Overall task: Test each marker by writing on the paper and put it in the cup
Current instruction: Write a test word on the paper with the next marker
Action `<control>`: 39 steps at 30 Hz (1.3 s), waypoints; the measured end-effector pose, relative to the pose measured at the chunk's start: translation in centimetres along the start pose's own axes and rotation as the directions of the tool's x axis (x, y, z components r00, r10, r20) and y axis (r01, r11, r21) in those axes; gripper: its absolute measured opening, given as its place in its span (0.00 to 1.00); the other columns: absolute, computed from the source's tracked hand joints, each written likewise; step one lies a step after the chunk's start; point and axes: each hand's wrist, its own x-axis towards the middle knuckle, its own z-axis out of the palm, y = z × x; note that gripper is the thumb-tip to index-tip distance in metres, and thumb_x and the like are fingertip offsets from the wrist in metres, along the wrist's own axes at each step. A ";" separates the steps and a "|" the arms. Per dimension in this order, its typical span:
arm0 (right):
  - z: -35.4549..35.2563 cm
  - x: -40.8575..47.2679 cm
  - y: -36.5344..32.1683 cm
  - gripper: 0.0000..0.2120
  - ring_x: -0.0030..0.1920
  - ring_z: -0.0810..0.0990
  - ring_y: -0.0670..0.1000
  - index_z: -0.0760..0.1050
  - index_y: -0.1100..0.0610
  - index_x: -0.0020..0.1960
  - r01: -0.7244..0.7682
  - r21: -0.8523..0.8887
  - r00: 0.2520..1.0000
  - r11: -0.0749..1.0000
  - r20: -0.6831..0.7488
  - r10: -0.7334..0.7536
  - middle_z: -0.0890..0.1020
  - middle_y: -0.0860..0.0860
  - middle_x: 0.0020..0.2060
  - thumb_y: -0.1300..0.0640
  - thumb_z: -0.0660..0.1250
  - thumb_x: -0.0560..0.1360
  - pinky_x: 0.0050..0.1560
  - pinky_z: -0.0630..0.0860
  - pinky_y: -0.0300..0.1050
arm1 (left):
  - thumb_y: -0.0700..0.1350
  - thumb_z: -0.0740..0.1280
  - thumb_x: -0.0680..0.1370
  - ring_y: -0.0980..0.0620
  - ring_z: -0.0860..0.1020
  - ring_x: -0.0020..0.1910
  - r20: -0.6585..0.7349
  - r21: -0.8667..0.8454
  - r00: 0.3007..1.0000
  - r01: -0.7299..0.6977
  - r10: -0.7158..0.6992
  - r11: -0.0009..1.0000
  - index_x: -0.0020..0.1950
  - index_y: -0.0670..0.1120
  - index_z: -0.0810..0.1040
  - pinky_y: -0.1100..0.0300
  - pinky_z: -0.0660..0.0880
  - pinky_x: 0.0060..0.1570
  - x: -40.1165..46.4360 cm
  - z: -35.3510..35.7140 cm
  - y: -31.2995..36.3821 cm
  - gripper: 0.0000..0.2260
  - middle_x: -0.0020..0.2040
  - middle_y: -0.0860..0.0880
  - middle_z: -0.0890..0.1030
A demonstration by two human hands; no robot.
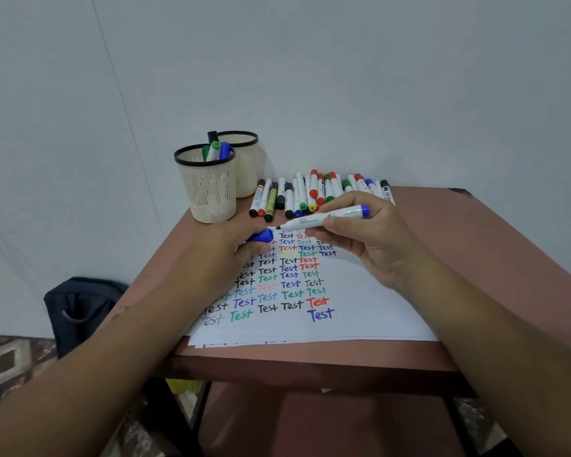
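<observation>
My right hand (366,232) grips an uncapped white marker with a blue end (340,214), lying level above the paper with its tip pointing left. My left hand (234,242) pinches the blue cap (261,236), a short way left of the tip. The white paper (360,301) on the table is covered with rows of "Test" in several colours. A cream mesh cup (208,189) with a black rim holds a few markers; a second cup (248,166) stands behind it. A row of capped markers (310,194) lies along the far edge.
The small reddish-brown table (475,245) stands against a white wall. A dark bag (80,311) sits on the floor to the left, next to a patterned rug (10,367). More sheets lie under the top paper.
</observation>
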 end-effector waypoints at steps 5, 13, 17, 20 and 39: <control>0.1 0.0 0.1 0.07 0.52 0.87 0.65 0.81 0.66 0.52 -0.024 -0.062 1.000 0.998 0.019 0.025 0.86 0.66 0.51 0.73 0.70 0.75 0.50 0.85 0.46 | 0.49 0.70 0.79 0.62 0.73 0.46 0.005 -0.035 1.000 -0.007 0.008 0.999 0.59 0.51 0.81 0.72 0.65 0.38 0.1 0.5 -0.5 0.09 0.39 0.57 0.77; 0.3 -0.1 0.3 0.10 0.52 0.87 0.63 0.82 0.67 0.51 -0.027 -0.137 0.998 0.990 0.054 0.035 0.86 0.64 0.51 0.71 0.73 0.71 0.50 0.85 0.46 | 0.48 0.69 0.80 0.61 0.74 0.44 0.004 -0.026 0.998 -0.058 0.058 0.998 0.56 0.52 0.81 0.70 0.65 0.38 0.2 0.7 -0.7 0.06 0.39 0.60 0.76; 0.6 -0.1 0.6 0.12 0.50 0.87 0.62 0.83 0.65 0.50 -0.019 -0.180 0.998 0.983 0.056 0.030 0.86 0.63 0.51 0.67 0.76 0.66 0.50 0.85 0.46 | 0.47 0.68 0.81 0.59 0.74 0.44 0.031 -0.035 0.996 -0.083 0.084 0.996 0.56 0.52 0.81 0.69 0.65 0.38 0.2 0.8 -0.7 0.06 0.39 0.59 0.75; 0.9 -0.1 0.8 0.10 0.49 0.88 0.61 0.83 0.65 0.51 -0.001 -0.226 0.998 0.974 0.066 0.016 0.86 0.63 0.51 0.71 0.75 0.70 0.49 0.84 0.43 | 0.48 0.66 0.81 0.57 0.74 0.42 0.043 -0.040 0.996 -0.073 0.074 0.997 0.56 0.52 0.81 0.65 0.67 0.38 0.1 0.9 -0.7 0.06 0.40 0.57 0.76; 1.3 0.0 0.0 0.13 0.43 0.82 0.38 0.84 0.43 0.47 0.176 -0.698 0.984 0.694 0.101 -0.148 0.86 0.44 0.43 0.60 0.80 0.71 0.41 0.75 0.29 | 0.47 0.66 0.82 0.61 0.72 0.44 0.020 -0.037 0.998 -0.060 0.061 0.998 0.52 0.52 0.79 0.66 0.63 0.39 0.3 0.9 -1.1 0.03 0.40 0.60 0.73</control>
